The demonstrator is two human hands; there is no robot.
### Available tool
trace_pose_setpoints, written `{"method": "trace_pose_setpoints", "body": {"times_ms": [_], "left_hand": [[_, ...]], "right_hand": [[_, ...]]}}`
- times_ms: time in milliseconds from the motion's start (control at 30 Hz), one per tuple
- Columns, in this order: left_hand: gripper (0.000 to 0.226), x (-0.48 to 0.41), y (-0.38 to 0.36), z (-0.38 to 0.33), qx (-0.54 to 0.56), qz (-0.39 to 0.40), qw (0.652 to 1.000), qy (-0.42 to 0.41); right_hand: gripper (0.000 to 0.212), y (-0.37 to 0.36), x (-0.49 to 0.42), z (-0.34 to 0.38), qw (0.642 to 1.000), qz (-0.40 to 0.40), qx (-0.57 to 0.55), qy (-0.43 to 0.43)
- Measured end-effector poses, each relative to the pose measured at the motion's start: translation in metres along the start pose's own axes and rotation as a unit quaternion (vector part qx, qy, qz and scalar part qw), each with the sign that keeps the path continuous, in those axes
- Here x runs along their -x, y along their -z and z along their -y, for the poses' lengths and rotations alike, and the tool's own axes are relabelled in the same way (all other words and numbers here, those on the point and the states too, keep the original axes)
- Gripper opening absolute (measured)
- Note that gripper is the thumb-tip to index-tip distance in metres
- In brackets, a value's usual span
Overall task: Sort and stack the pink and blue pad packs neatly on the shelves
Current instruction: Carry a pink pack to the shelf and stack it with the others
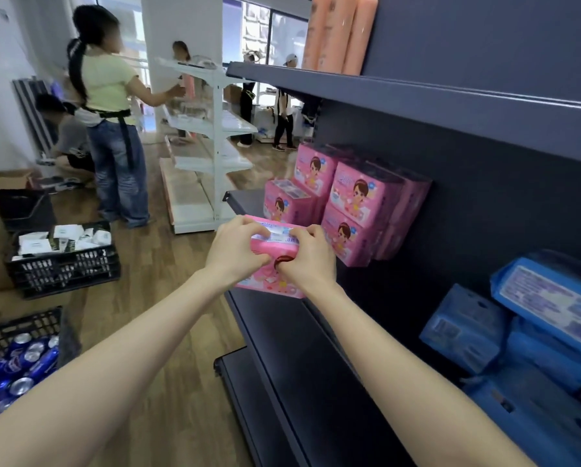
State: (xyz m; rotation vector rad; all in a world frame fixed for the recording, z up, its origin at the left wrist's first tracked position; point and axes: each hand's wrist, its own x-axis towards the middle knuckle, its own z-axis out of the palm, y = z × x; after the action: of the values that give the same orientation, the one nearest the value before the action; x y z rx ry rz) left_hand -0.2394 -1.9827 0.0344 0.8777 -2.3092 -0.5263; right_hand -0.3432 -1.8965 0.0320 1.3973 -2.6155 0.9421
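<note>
Head view: pink pack point(271, 247), seemingly tilted, in left hand point(235, 251), right hand point(311, 261)

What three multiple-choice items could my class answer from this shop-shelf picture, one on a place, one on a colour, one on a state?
1. Where do the blue pad packs lie?
A. Hanging from hooks
B. Piled on the floor
C. On the dark shelf, nearer the camera than the pink pad packs stacked there

2. What colour is the held pad pack?
A. Pink
B. Blue
C. Orange

3. How is it held?
A. One hand only
B. Both hands grip it
C. Unheld

Key: 1 C, they sit at that shelf's near end; 2 A, its wrapper is pink; 3 B, the left hand and right hand both curl round it.
</note>
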Motion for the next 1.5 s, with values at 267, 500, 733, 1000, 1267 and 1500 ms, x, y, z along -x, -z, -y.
{"method": "trace_pose_setpoints", "body": {"times_ms": [267, 500, 733, 1000, 1267, 1500], "left_hand": [[0.038, -0.048, -0.035, -0.003, 0.042, 0.029, 0.998, -0.042], [0.037, -0.085, -0.06, -0.004, 0.062, 0.086, 0.988, -0.108], [0.037, -0.122, -0.072, 0.003, 0.08, 0.134, 0.971, -0.181], [0.043, -0.154, -0.087, 0.021, 0.088, 0.175, 0.951, -0.239], [0.041, -0.169, -0.093, 0.031, 0.083, 0.181, 0.93, -0.309], [0.039, -0.181, -0.1, 0.034, 0.106, 0.193, 0.91, -0.351]], "right_hand": [[0.052, 0.007, -0.035, -0.029, 0.999, -0.022, 0.024, -0.043], [0.055, 0.001, -0.053, -0.049, 0.992, -0.022, 0.038, -0.118], [0.053, -0.006, -0.07, -0.048, 0.98, -0.05, 0.074, -0.178], [0.058, -0.021, -0.083, -0.037, 0.96, -0.067, 0.115, -0.245], [0.061, -0.035, -0.087, -0.028, 0.942, -0.091, 0.135, -0.294], [0.06, -0.039, -0.089, -0.023, 0.928, -0.107, 0.148, -0.325]]}}
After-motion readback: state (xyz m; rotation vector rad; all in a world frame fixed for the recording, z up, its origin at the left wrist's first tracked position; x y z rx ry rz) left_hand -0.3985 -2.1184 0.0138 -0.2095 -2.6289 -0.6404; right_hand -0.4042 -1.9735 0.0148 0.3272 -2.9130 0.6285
